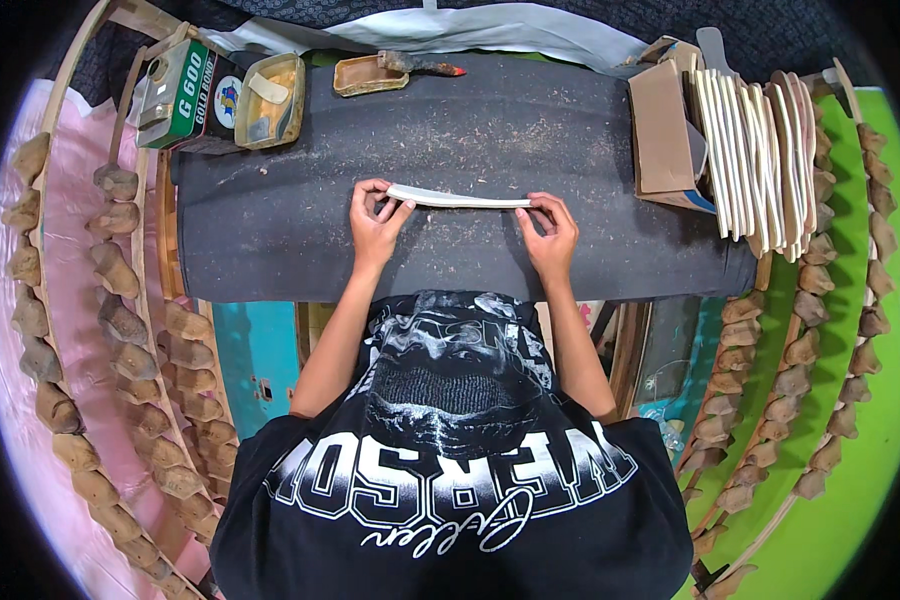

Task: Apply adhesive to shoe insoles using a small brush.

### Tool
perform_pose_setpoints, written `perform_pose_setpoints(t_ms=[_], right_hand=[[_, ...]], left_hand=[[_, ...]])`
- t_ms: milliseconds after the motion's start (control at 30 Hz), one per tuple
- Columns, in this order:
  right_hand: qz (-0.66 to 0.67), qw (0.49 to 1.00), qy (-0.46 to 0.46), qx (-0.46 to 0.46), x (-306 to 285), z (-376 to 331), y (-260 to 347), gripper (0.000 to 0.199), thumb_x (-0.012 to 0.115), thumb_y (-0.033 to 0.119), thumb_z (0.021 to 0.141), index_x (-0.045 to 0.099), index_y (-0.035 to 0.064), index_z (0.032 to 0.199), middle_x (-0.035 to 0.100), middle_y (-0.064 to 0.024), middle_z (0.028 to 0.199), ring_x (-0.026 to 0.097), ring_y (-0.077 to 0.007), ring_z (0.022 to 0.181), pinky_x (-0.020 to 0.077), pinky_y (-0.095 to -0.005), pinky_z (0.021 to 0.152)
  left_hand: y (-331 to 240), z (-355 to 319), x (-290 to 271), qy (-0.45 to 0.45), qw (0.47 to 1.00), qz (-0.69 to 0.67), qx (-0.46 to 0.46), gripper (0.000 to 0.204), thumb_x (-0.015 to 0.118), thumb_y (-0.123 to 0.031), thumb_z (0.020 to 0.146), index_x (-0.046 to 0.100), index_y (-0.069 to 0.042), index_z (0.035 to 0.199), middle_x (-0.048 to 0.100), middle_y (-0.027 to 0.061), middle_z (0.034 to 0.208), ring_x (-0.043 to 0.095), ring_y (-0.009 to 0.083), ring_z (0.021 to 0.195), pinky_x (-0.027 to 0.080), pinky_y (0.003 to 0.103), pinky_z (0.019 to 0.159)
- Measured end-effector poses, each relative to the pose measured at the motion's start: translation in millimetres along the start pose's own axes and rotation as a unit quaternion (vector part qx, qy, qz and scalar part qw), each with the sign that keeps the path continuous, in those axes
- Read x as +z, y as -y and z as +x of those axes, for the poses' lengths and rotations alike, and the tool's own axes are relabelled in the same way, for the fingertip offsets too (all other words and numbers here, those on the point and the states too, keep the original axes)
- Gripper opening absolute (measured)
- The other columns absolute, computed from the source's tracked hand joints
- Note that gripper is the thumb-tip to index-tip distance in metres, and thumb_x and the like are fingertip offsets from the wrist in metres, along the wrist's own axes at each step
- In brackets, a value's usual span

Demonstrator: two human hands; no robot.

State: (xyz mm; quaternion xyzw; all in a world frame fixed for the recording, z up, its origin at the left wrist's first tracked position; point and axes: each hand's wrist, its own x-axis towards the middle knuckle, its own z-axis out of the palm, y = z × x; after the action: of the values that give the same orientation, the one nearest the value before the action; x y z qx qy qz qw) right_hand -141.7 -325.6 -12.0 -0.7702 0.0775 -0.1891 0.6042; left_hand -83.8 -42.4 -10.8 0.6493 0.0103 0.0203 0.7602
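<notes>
Pink sheeting [80,190] along the far left, behind curved rails carrying rows of brown, rough-shaped blocks [115,270]; material looks like wood, cannot be sure. Next, at the table's back left corner, a green-and-black rectangular can [185,95], and just beside it a yellowish open tub [295,110] with a pale flat scrap [268,88] inside. Table [270,225] covered in dark grey cloth, small light shavings scattered across the middle. Further right, near the back edge, a shallow tan tray [355,82]; a dark, red-tipped handle [435,66] lies over its right side. Below, toward the near edge, the left hand [373,228]: fingers bent, thumb and fingertips pinching the left end of a slim whitish strip [460,201]. Strip runs crosswise over the table, gently bowed, its face broader at the left and mostly edge-on toward the right; cannot tell whether it touches the cloth. Right hand [552,232] pinches the opposite end the same way, thumb below, fingers above. Well apart from it, on the table's right side, an open cardboard box [665,130]; next to that, a tight upright row of thin, pale, wavy-edged boards [760,170]. Far right: more block-laden rails before a bright green surface [895,420].
</notes>
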Motion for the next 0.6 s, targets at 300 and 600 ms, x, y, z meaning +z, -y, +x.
perform_pose_setpoints(t_ms=[300, 600], right_hand=[[0.092, 0.993, -0.005, 0.075, 2.1, -3.8, -11.3, 0.017, 0.076, -0.008, 0.092, 0.066, -0.0044, 0.106, 0.07, -0.0144, 0.124, 0.069, -0.0204, 0.115, 0.0602, -0.0361, 0.1], [0.069, 0.995, 0.05, 0.06, -5.4, -5.7, -7.2, 0.027, 0.073, -0.014, 0.087, 0.066, -0.0037, 0.112, 0.068, -0.0156, 0.126, 0.066, -0.0234, 0.124, 0.056, -0.0361, 0.107]], left_hand=[[2.1, -1.7, -1.2, 0.022, 0.999, -0.034, -0.002, 0.047, 0.082, 0.007, 0.086, 0.049, -0.009, 0.116, 0.054, 0.0099, 0.129, 0.057, 0.0237, 0.128, 0.05, 0.047, 0.115], [14.2, -15.0, -18.0, 0.048, 0.998, -0.028, -0.015, 0.053, 0.085, 0.009, 0.079, 0.05, -0.009, 0.114, 0.05, 0.008, 0.127, 0.056, 0.0218, 0.125, 0.05, 0.04, 0.111]])
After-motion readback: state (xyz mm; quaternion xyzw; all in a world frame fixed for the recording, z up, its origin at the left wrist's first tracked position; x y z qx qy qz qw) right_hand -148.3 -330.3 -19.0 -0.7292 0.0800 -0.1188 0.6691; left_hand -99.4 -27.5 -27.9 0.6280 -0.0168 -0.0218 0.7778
